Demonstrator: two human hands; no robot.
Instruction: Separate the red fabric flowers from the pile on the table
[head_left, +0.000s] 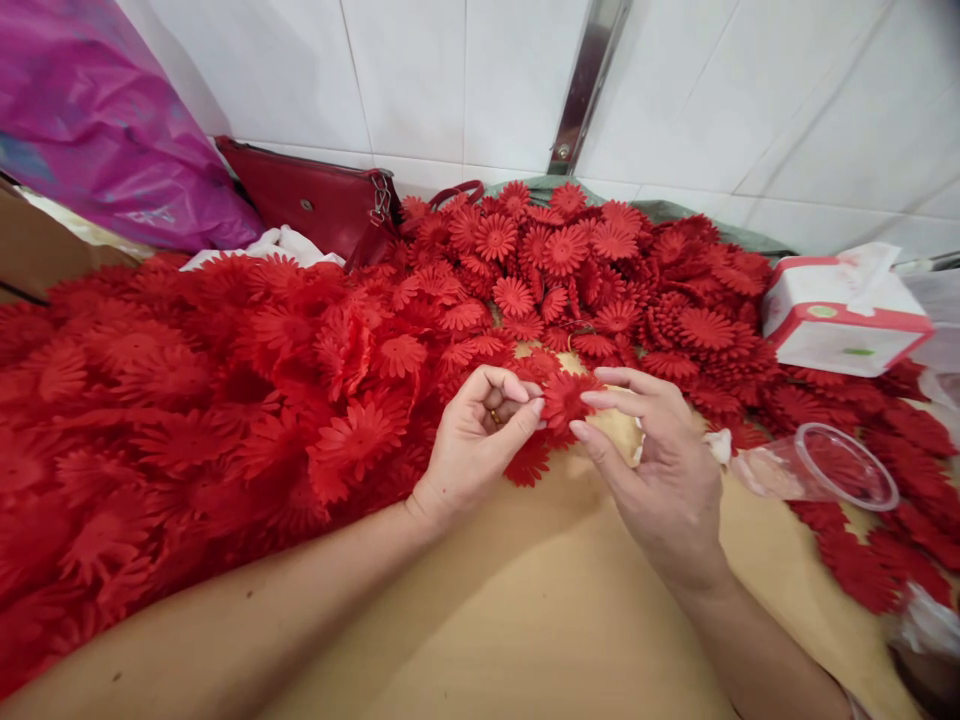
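A red artificial flower [562, 400] with many narrow petals is held up between my two hands, over the table. My left hand [472, 440] is closed in a pinch, thumb and forefinger meeting at the flower's left edge; a ring shows on one finger. From the right, my right hand [667, 470] grips the petals between thumb and fingertips. Just below hangs or lies another red flower [529, 464]; whether it is joined to the held one I cannot tell. Close behind and left of my hands spreads a large heap of loose red flowers [360, 435].
Stacked red flowers [705, 330] pile against the tiled wall [412, 80]. To the right are a tissue box [840, 330] and a clear plastic cup [817, 470] lying on its side. A red handbag [307, 195] and a purple plastic bag [112, 120] stand at back left.
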